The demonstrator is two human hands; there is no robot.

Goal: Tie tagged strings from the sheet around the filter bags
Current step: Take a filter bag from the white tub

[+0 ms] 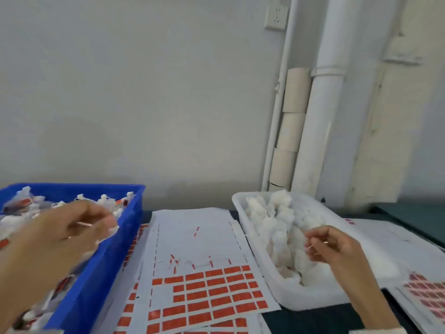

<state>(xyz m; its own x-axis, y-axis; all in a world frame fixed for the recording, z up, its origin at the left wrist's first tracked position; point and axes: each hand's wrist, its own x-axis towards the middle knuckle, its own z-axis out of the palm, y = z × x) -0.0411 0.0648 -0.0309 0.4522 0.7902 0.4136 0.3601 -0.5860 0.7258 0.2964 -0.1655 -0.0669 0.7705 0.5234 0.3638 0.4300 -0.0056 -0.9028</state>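
Sheet [204, 285] of tagged strings flat on desk between bins; left hand [69, 235] over blue bin [103, 261], fingers pinching a tied filter bag [112, 231]; right hand [334, 244] over white tray [310, 297], fingers curled, contents indiscernible; probable risk: thin strings tangling during peeling.

Wall socket [276, 16], white drainpipe [320, 121], stacked cardboard tubes [290, 131] against the grey wall [144, 92].

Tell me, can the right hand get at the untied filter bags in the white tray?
Probably yes: the right hand hovers right over the filter bags in the open white tray, nothing between.
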